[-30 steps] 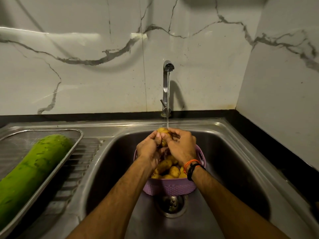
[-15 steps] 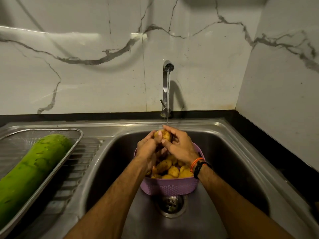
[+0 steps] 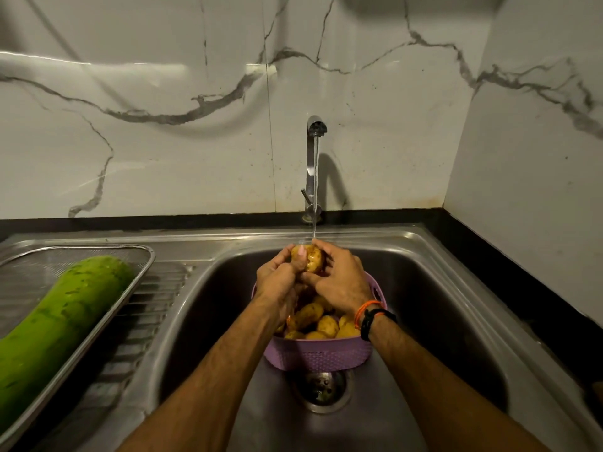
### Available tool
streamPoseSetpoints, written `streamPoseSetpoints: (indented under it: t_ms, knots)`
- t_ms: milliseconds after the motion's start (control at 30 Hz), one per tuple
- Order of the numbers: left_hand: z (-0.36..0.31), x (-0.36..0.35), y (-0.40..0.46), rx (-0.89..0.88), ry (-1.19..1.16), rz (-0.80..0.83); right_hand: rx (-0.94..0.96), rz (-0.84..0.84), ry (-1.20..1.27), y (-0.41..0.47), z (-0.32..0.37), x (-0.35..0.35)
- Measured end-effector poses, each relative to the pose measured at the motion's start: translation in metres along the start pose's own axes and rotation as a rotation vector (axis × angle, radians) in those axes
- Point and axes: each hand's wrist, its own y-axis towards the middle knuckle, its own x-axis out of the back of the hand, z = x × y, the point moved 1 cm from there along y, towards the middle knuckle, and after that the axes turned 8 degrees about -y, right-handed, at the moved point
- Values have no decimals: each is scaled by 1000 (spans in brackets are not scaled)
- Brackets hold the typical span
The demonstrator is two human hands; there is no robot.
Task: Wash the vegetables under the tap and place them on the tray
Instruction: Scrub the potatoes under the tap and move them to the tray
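Note:
A yellow-brown potato [image 3: 311,261] is held under the thin stream from the steel tap [image 3: 314,164]. My left hand [image 3: 277,283] grips it from the left, thumb across its face. My right hand [image 3: 339,280] curls round it from the right. Below both hands a purple plastic basket [image 3: 318,353] stands in the sink [image 3: 440,305] and holds several more potatoes [image 3: 321,324]. On the left drainboard a metal mesh tray [image 3: 143,272] carries a long green gourd [image 3: 62,321].
The drain [image 3: 321,388] lies just in front of the basket. A ribbed drainboard [image 3: 146,318] runs between tray and basin. Marble walls close the back and the right side, with a black counter strip [image 3: 522,278] along the right.
Both hands have kept rubbing and turning the potato under the stream. My left thumb has come across its front. Basket, tray and gourd have not moved.

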Motion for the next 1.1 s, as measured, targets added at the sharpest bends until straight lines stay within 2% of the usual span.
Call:
streamPoseSetpoints:
  t_ms: [233, 433, 600, 767, 900, 1100]
  knots:
    - [5, -7, 0, -3, -71, -68, -19, -153, 75, -2, 1, 2]
    - [4, -4, -3, -16, -66, -88, -9, 2, -78, -2, 5, -4]
    - [4, -6, -5, -3, -59, -88, -34, -137, 43, -3, 6, 1]
    - [5, -8, -8, -31, -54, -83, -44, -45, 10, -2, 5, 0]
    - [5, -8, -6, -42, -32, -122, -67, -106, 127, -2, 4, 0]
    - [-3, -3, -3, 23, -40, -125, -71, -56, 281, 0, 5, 3]
